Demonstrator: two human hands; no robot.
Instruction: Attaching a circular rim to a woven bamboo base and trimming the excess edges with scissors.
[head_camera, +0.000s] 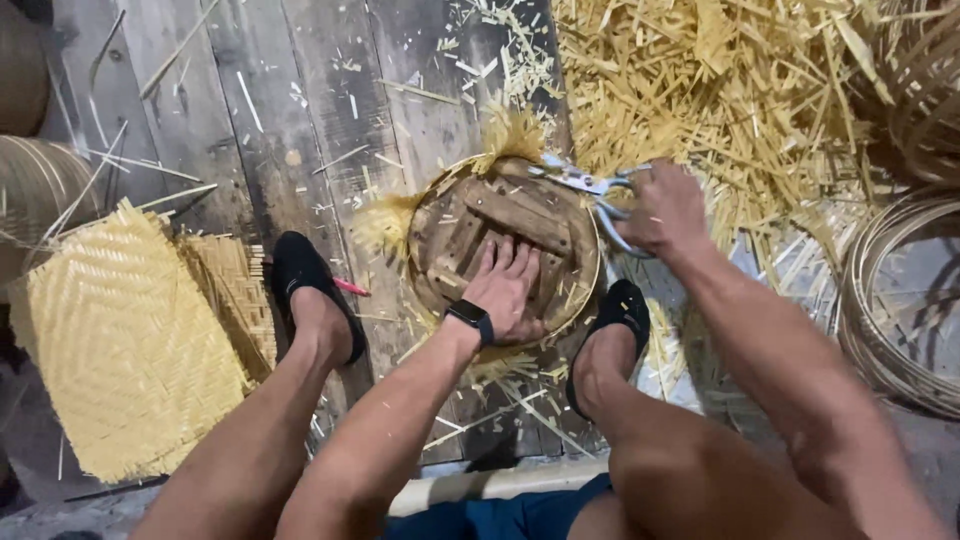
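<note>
My left hand (508, 290) presses flat, fingers spread, on the round wooden mould (505, 240); my right grip (665, 208) clamps scissors (585, 185) at its bamboo-fringed rim.

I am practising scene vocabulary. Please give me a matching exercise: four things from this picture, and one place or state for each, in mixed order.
Things:
1. left hand
2. scissors
3. woven bamboo mat
4. bamboo hoops

Places or states:
a. lying on the floor at the left
b. pressed flat on the round wooden form
c. stacked at the right edge
d. gripped in the right hand

Pairs: 1-b, 2-d, 3-a, 4-c
</note>
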